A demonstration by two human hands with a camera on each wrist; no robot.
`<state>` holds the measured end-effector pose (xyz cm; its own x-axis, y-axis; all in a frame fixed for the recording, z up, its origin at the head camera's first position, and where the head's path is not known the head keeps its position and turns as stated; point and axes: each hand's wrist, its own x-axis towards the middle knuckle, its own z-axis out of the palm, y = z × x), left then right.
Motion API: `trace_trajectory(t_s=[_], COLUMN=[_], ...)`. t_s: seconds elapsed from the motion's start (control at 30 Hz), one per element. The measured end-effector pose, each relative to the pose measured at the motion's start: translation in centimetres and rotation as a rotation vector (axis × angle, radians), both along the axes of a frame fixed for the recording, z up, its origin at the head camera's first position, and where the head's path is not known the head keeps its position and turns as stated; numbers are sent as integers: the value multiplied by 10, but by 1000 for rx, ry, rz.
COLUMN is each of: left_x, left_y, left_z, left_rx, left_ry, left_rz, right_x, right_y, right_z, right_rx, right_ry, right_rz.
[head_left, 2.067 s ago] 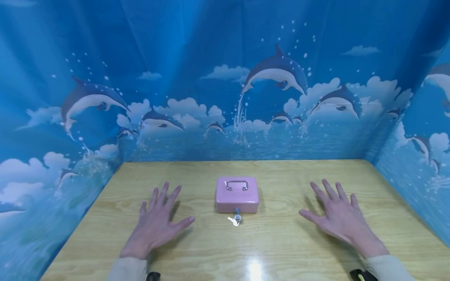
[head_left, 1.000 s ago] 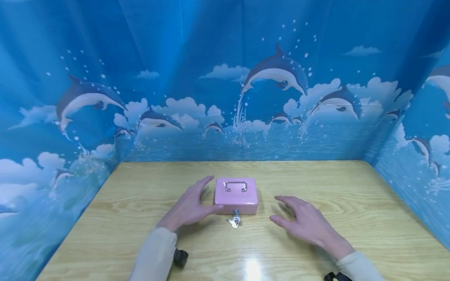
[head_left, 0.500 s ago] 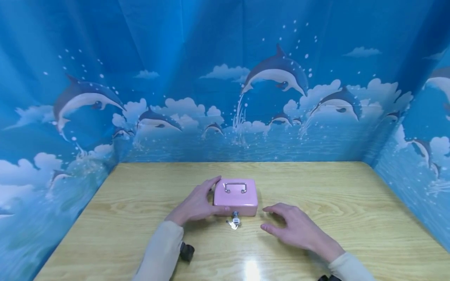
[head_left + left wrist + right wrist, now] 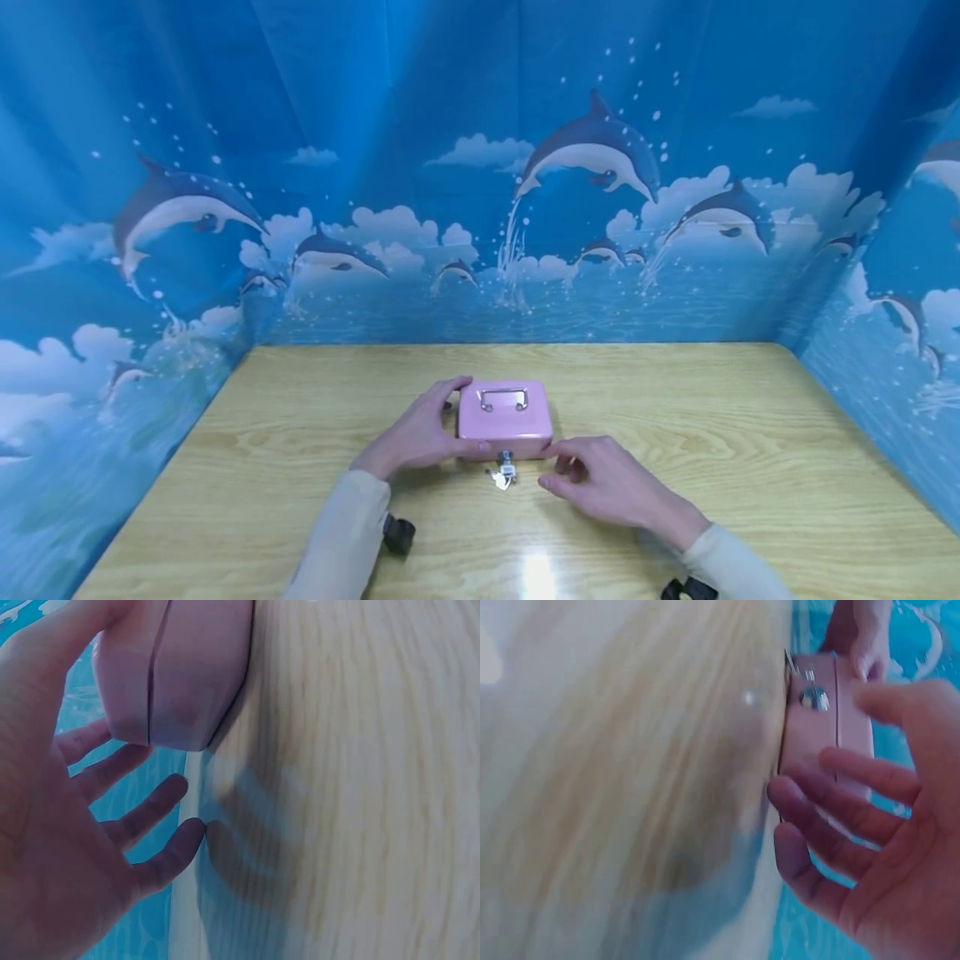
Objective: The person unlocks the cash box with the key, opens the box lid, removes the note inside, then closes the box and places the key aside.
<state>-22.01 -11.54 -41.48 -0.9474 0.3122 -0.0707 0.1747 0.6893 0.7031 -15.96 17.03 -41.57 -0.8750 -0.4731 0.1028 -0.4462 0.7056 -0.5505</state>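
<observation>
A pink cash box (image 4: 504, 421) with a metal handle (image 4: 503, 392) on its lid stands on the table, lid down. From the lock on its front hang small keys (image 4: 504, 476). My left hand (image 4: 416, 433) grips the box's left end, thumb on the front face and forefinger at the back corner; in the left wrist view its other fingers (image 4: 154, 814) spread beside the box. By the front right corner is my right hand (image 4: 611, 483), its fingers loosely bent and holding nothing. Its forefinger is close to the box; whether it touches, I cannot tell.
The wood-grain table (image 4: 300, 383) runs back to a blue dolphin-print curtain (image 4: 420, 167), which also hangs along both sides. A bright light reflection lies on the table in front of the box.
Both hands have come inward from beside the box. The left hand has taken hold of its left end. The right hand has moved left to near its front right corner.
</observation>
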Motion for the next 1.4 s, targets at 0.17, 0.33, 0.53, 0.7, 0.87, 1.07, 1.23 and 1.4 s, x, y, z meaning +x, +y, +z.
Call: trace_trajectory(t_s=[0.17,0.33,0.53,0.7,0.87,1.07,1.23,1.4], left_x=[-1,-1,1,0,-1,0,1,0], left_y=[-6,-10,-12,-11,-11,-11,-11,-10], left_z=[0,0,0,0,1,2,3,3], left_rx=[42,57,65,51,38,25,22,25], left_ry=[-5,-11,-25,-26,-29,-30,-34,-45], left_rz=[-30,-48,-40,-40,-36,-36,-30,-30], right_x=[-3,-3,-3,-3,-4,-5,-6,-5], right_y=[-14,-28,-43,-50,-54,-58,-60,-61], right_z=[-1,-1,-4,-7,-10,-12,-12,-11], right_rx=[-81,-116,-135,-155,-177,-163,-164,-182], right_ry=[-93,-138,-184,-175,-137,-107,-107,-130], right_rz=[9,-23,-114,-162,-157,-154,-169,-193])
